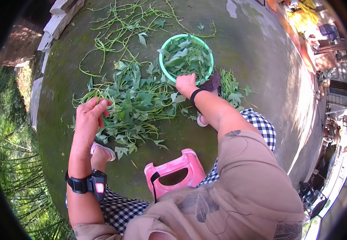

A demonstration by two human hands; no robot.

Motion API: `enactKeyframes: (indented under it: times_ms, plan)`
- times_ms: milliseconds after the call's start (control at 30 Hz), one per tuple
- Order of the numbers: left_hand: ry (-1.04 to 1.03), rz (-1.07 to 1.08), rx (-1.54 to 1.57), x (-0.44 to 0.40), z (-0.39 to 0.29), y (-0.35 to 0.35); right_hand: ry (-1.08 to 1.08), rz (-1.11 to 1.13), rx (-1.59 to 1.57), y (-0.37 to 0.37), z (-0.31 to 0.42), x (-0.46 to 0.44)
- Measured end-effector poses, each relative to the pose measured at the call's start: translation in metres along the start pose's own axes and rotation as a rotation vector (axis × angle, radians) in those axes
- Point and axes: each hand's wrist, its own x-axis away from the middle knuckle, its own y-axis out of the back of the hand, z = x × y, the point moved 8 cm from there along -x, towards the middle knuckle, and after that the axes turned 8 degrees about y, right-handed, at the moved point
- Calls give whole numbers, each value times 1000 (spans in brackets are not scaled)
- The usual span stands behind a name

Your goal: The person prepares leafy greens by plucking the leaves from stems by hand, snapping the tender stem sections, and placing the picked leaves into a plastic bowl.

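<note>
My left hand (90, 114) is at the left side of a heap of leafy green vines (135, 100), its thumb and fingers pinched together on a thin green stem. Over the near rim of a light green basin (161, 66), my right hand (186, 85) is closed with its knuckles up. What lies inside that fist is hidden, and I cannot tell whether it grips the rim. Loose green leaves (187, 56) fill the basin.
Bare stems (115, 32) lie scattered beyond the heap. A small bunch of stems and leaves (230, 86) sits right of the basin, beside a dark cloth-like thing (212, 83). A pink plastic stool (193, 164) is close to my body. Stone blocks (57, 24) edge the left side.
</note>
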Motion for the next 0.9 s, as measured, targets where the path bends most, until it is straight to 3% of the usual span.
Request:
enactKeyframes:
  times_ms: [167,300,333,367,433,500,567,700,800,900]
  plan:
    - [-73,49,59,7,-6,-2,-111,284,-188,-12,7,40]
    - [-86,40,60,10,-9,-7,-105,200,-155,44,32,67]
    - [-99,22,68,11,-9,-6,-54,143,-205,23,39,49]
    - [-120,39,75,14,-10,-8,-18,87,-173,84,52,80]
    - [-159,26,55,18,-7,-7,51,-5,-285,126,74,101]
    - [-195,-3,11,23,-1,-5,150,75,-322,201,103,168]
    - [-215,14,24,31,4,-4,282,6,-383,248,119,236]
    - [-241,26,87,52,9,-1,523,148,-430,314,88,352]
    - [-247,51,170,72,7,0,370,197,-340,349,36,421]
    - [-229,95,258,96,0,-6,285,259,-401,337,9,484]
